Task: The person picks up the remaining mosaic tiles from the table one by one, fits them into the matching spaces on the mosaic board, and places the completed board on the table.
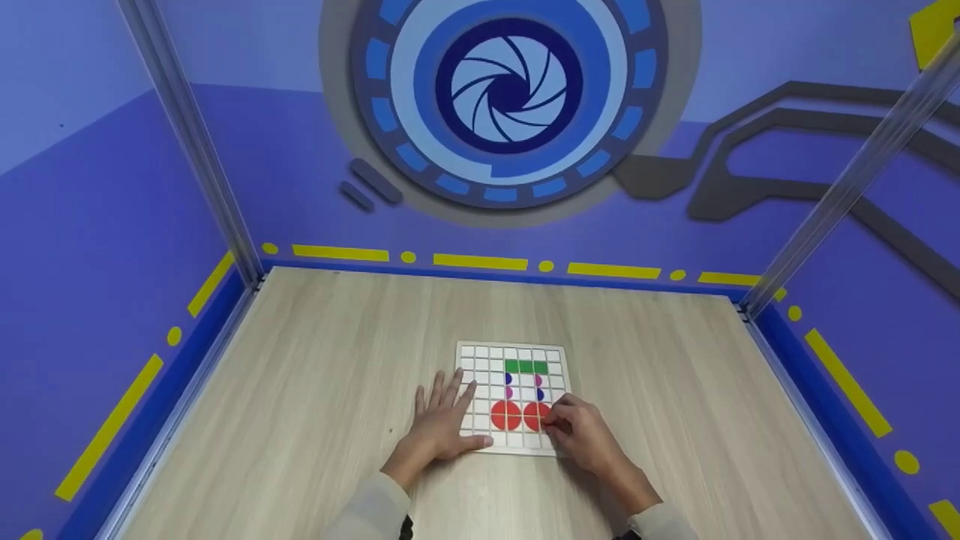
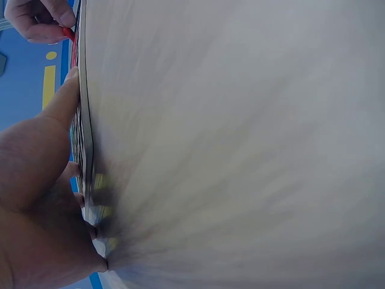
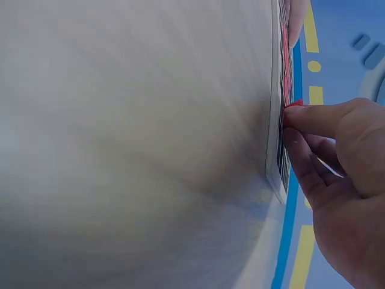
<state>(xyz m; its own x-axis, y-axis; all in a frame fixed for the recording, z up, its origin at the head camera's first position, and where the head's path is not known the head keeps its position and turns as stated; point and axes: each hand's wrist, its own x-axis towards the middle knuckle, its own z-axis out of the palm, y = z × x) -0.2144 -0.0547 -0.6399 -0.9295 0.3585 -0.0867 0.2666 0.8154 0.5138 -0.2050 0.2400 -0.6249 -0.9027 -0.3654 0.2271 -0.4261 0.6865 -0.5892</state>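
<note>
A square white grid board lies on the table in the head view. My left hand rests over its left side with fingers spread, thumb along the lower edge. At the board's right side, my right hand pinches a small red piece between thumb and fingertips, right at the board's surface. The fingers partly hide that piece. Beside them is a red circle of several pieces, its right part covered by the hand. A second red circle sits to its left.
Near the top of the board runs a green strip. Below it are small dark blue and pink half-round pieces in two columns. The wooden table is enclosed by blue printed walls at the back and sides.
</note>
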